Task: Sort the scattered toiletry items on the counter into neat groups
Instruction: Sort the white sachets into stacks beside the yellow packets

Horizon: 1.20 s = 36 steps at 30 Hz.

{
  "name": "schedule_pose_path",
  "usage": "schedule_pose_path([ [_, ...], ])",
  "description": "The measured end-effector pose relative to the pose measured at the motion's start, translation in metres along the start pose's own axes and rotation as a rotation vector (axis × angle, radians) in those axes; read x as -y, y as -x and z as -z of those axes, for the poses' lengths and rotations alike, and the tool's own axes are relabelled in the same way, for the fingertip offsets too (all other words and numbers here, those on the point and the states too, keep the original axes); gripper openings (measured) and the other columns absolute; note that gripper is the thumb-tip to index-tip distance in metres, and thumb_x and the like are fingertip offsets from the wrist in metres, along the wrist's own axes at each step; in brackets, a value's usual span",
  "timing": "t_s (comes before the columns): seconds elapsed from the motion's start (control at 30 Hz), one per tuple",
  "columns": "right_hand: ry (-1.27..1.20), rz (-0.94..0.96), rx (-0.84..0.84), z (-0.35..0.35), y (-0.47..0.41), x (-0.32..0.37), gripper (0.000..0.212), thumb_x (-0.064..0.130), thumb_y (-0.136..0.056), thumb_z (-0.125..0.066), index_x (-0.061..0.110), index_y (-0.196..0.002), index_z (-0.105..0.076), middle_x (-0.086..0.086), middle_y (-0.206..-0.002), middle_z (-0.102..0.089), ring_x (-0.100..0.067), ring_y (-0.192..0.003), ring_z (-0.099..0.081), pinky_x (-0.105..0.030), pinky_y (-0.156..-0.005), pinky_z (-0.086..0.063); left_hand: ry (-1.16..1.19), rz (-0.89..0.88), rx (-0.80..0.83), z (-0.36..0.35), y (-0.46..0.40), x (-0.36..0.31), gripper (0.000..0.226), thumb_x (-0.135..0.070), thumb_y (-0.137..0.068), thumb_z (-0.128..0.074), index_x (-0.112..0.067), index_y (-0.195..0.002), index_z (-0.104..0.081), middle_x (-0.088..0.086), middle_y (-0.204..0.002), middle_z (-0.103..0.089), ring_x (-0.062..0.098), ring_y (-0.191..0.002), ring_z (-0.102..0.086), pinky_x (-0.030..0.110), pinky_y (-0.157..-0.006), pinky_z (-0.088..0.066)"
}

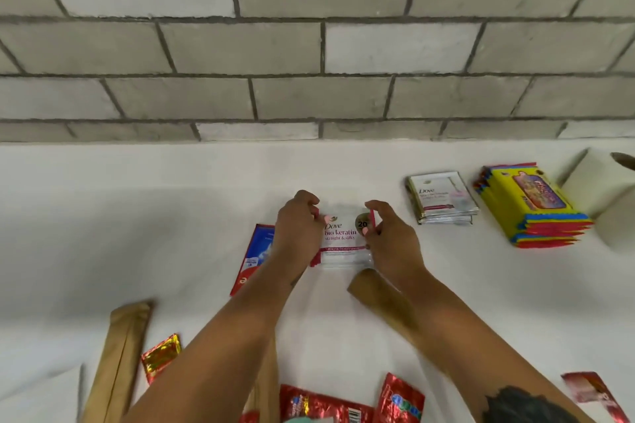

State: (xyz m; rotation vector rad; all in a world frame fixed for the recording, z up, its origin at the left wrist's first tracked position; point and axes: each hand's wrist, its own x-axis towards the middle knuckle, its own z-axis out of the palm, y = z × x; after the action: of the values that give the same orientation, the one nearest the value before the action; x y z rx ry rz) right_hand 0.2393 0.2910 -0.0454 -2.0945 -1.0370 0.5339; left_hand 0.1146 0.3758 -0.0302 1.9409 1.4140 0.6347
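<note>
A white Dove sachet with pink print is held over the white counter at the centre. My left hand pinches its left edge and my right hand pinches its right edge. A neat stack of similar Dove sachets lies to the right. Beside that stack sits a pile of yellow sachets. A red and blue toothpaste sachet lies under my left wrist, partly hidden.
Tan paper sleeves lie at the lower left and under my right forearm. Red foil sachets and a gold-red one sit near the front edge. A pink sachet is at lower right. A tissue roll stands far right against the brick wall.
</note>
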Motion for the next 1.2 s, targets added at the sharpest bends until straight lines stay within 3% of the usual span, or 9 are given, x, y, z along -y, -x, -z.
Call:
schedule_pose_path([
  [0.1,0.064,0.034,0.026,-0.004,-0.001,-0.004,0.03,0.02,-0.095,-0.047,0.031,-0.121,-0.057,-0.003,-0.104,-0.065,-0.023,-0.096,-0.061,-0.025,-0.079,-0.042,-0.053,-0.015,-0.006,-0.005,0.0,0.005,0.024,-0.018,-0.091,-0.058,-0.017,-0.115,-0.056,0.004,-0.116,-0.061,0.013,-0.09,-0.055,0.019,-0.072,-0.042],
  [0.23,0.053,0.086,-0.007,0.002,0.005,-0.003,0.025,0.024,-0.092,-0.053,0.032,-0.114,-0.062,0.001,-0.097,-0.05,-0.021,-0.093,-0.062,-0.026,-0.083,-0.045,-0.03,-0.062,-0.004,0.005,0.007,0.005,0.028,-0.021,-0.089,-0.06,-0.021,-0.117,-0.055,0.003,-0.125,-0.049,0.016,-0.093,-0.055,0.022,-0.074,-0.041],
  [0.4,-0.059,0.068,0.061,0.015,0.029,0.0,0.049,0.012,-0.069,-0.064,0.034,-0.113,-0.064,0.007,-0.115,-0.045,-0.016,-0.102,-0.06,-0.03,-0.098,-0.047,-0.21,-0.077,0.297,0.03,0.033,0.013,0.079,-0.022,-0.07,-0.075,-0.028,-0.138,-0.036,0.001,-0.136,-0.035,0.023,-0.103,-0.058,0.029,-0.08,-0.051],
  [0.5,0.1,0.109,0.138,0.01,0.038,0.008,0.062,0.012,-0.069,-0.067,0.032,-0.126,-0.055,0.009,-0.132,-0.038,-0.014,-0.111,-0.057,-0.014,-0.093,-0.036,-0.324,-0.194,0.305,0.023,0.047,0.014,0.095,-0.025,-0.068,-0.078,-0.028,-0.145,-0.024,0.001,-0.141,-0.03,0.021,-0.116,-0.051,0.031,-0.089,-0.052],
  [0.67,0.339,0.212,0.131,-0.004,0.04,0.015,0.068,0.016,-0.072,-0.065,0.026,-0.136,-0.043,-0.004,-0.139,-0.032,-0.029,-0.113,-0.05,-0.032,-0.095,-0.044,-0.342,-0.277,0.252,0.012,0.043,0.008,0.083,-0.027,-0.072,-0.078,-0.026,-0.143,-0.036,0.004,-0.14,-0.04,0.023,-0.12,-0.051,0.029,-0.095,-0.047],
  [0.77,0.375,0.216,0.118,-0.005,0.031,0.015,0.066,0.012,-0.075,-0.063,0.025,-0.136,-0.044,-0.007,-0.135,-0.037,-0.031,-0.11,-0.051,-0.033,-0.093,-0.046,-0.362,-0.27,0.265,0.009,0.036,0.002,0.073,-0.028,-0.075,-0.075,-0.027,-0.14,-0.043,0.004,-0.135,-0.046,0.022,-0.118,-0.053,0.026,-0.095,-0.044],
  [0.9,0.412,0.185,0.138,0.0,0.008,0.015,0.063,0.011,-0.077,-0.063,0.023,-0.136,-0.044,-0.009,-0.134,-0.038,-0.031,-0.108,-0.053,-0.035,-0.093,-0.047,-0.365,-0.247,0.286,0.001,0.016,-0.005,0.063,-0.031,-0.074,-0.075,-0.028,-0.132,-0.051,0.004,-0.126,-0.05,0.021,-0.112,-0.054,0.018,-0.084,-0.038],
  [1.2,0.417,0.169,0.132,0.013,-0.038,0.011,0.06,0.005,-0.078,-0.059,0.022,-0.133,-0.046,-0.009,-0.133,-0.038,-0.033,-0.11,-0.053,-0.039,-0.093,-0.049,-0.336,-0.272,0.258,-0.021,-0.024,-0.018,0.04,-0.02,-0.071,-0.073,-0.02,-0.11,-0.065,0.009,-0.111,-0.054,0.026,-0.097,-0.059,0.023,-0.076,-0.045],
])
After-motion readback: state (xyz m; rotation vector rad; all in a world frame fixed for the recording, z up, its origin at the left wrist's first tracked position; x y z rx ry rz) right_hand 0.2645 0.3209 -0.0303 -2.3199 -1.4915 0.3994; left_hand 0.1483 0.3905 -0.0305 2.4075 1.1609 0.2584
